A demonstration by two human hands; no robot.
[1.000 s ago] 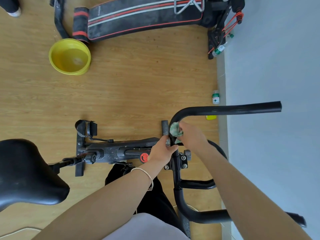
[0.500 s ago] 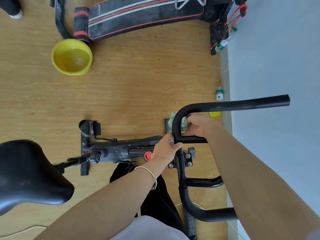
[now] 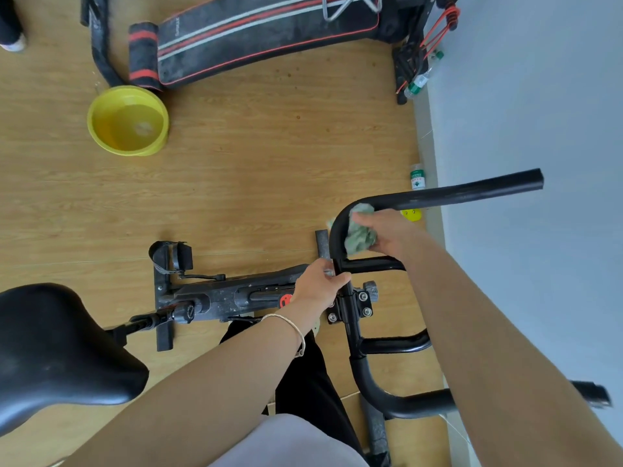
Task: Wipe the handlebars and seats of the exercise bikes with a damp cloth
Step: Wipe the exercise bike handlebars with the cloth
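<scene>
Handlebar (image 3: 455, 193) wipe, under way: right grip (image 3: 392, 235) clutches cloth (image 3: 360, 235) at the bend (left grip (image 3: 317, 288) clasps crossbar (image 3: 377, 264)); next stroke probably runs outward.

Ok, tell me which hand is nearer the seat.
Left. The left hand grips the handlebar midway, nearer the seat; the right hand holds the cloth at its bend, beyond.

Seat (image 3: 50, 348) partly beyond left edge

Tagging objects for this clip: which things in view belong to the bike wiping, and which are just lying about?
In the job: cloth in the right hand; handlebar, gripped by the left hand; seat; yellow basin of water.
Lying about: sit-up bench; small green-labelled bottle; yellow disc on the floor.
</scene>
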